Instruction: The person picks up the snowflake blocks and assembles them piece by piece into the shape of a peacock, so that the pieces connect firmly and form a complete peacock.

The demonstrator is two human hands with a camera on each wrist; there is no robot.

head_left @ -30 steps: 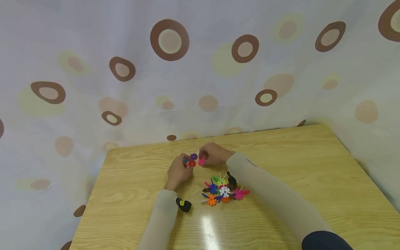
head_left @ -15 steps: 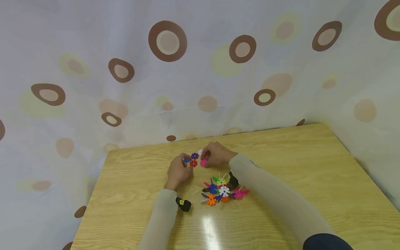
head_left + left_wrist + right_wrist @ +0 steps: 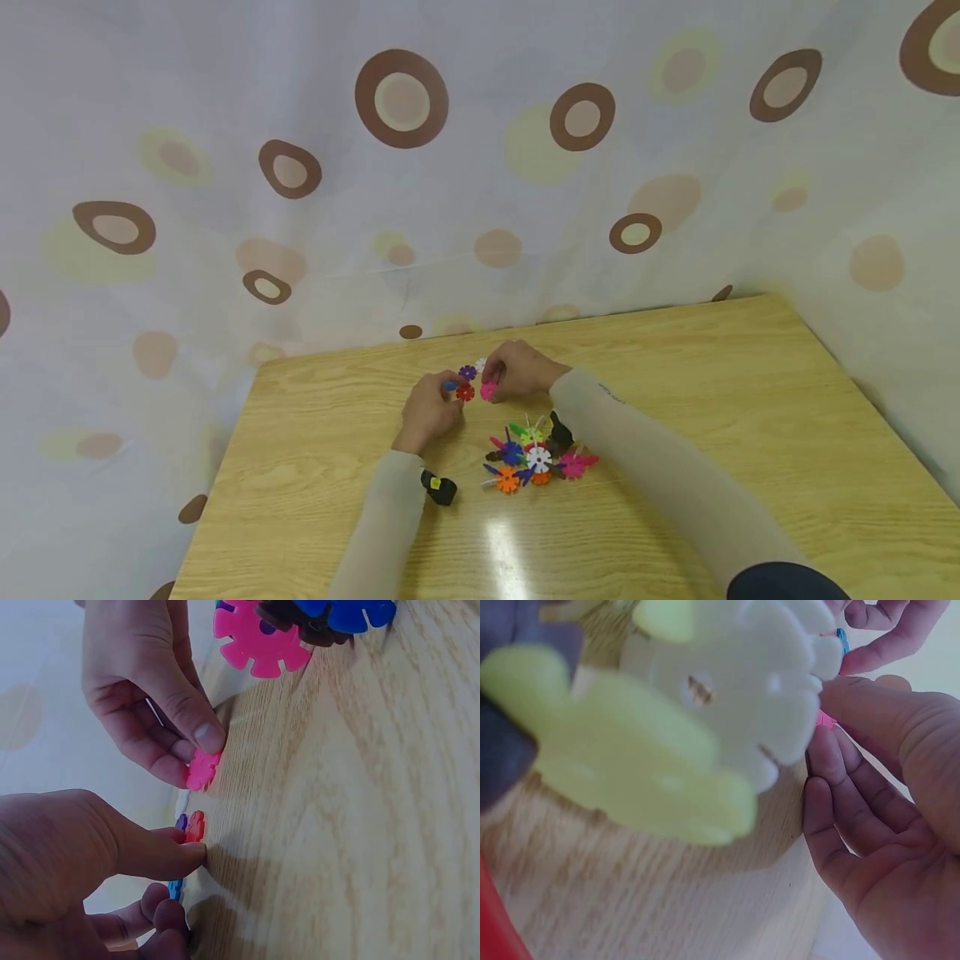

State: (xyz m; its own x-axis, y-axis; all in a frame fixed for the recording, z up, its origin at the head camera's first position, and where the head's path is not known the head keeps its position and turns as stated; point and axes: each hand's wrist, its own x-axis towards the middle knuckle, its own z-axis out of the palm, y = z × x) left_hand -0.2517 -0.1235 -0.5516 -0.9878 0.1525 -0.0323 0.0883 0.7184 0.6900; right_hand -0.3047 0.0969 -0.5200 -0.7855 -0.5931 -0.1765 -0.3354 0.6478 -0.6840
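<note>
On the tabletop, my right hand [image 3: 517, 369] pinches a pink snowflake disc [image 3: 202, 769] between thumb and fingertips. Left of it, my left hand [image 3: 431, 407] holds the red snowflake disc [image 3: 466, 392] at its edge with thumb and index finger. A blue disc [image 3: 450, 386] lies within the left hand's curl, partly hidden by its fingers. Just behind the red one are a purple disc [image 3: 468, 372] and a white disc [image 3: 481, 364], the latter partly covered by the right hand. Whether these discs are joined is too small to tell.
Nearer the body, a cluster of joined, many-coloured snowflake discs [image 3: 538, 459] stands on the wooden table [image 3: 315, 500]. Its pale pieces [image 3: 645, 750] loom close in the right wrist view. Black wrist cameras [image 3: 440, 488] sit on both wrists. A patterned curtain [image 3: 495, 183] hangs behind.
The pink disc and right hand have shifted slightly right, away from the red disc, then held still. The blue disc has tipped and looks narrower as the left index finger moved over it.
</note>
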